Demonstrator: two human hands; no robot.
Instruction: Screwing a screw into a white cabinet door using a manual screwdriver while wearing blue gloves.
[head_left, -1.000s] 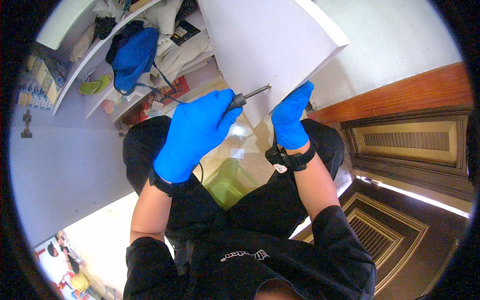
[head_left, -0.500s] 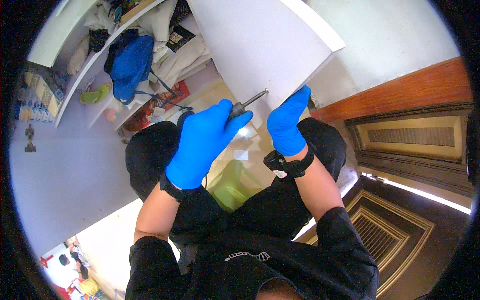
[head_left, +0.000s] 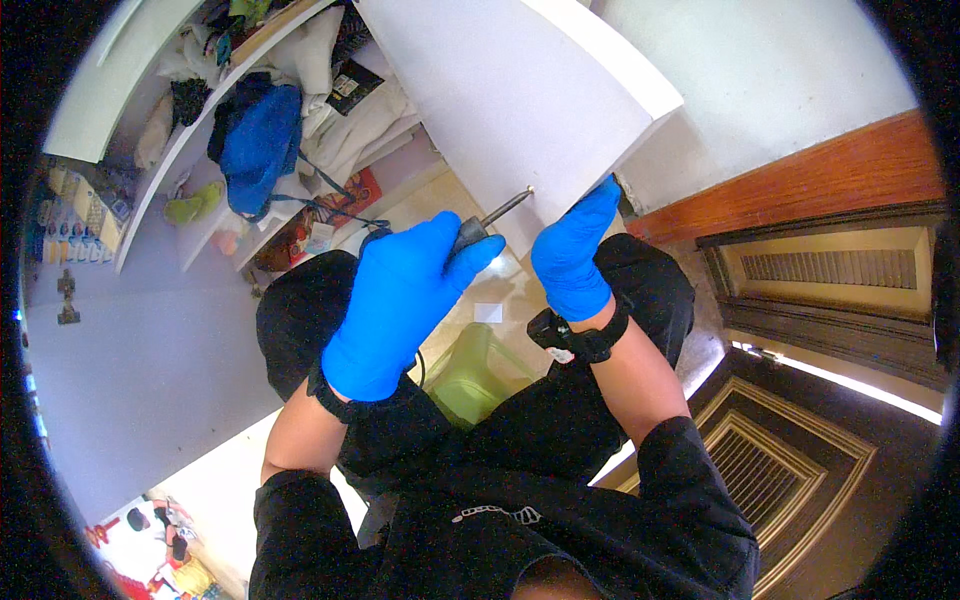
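Note:
In blue gloves, both my hands are at the lower part of a white cabinet door (head_left: 520, 95) that stands out from the cabinet. My left hand (head_left: 395, 300) is closed round the dark handle of a screwdriver (head_left: 508, 207). The metal shaft slants up to the right, its tip at a small spot on the door's face; a screw head there is too small to make out. My right hand (head_left: 575, 255) holds the door's lower right edge, fingers running up along the side and partly hidden behind it.
Open shelves (head_left: 215, 235) at the left hold a blue cloth bag (head_left: 258, 150) and folded fabrics. A green plastic bin (head_left: 470, 380) stands between my knees. A grey panel (head_left: 170, 360) with a hinge (head_left: 67, 297) is at left; a dark louvred door (head_left: 790, 470) is at right.
The view has shifted slightly. My left hand is a little lower and left, with the screwdriver tip still at the door's face. The right hand keeps its place at the edge.

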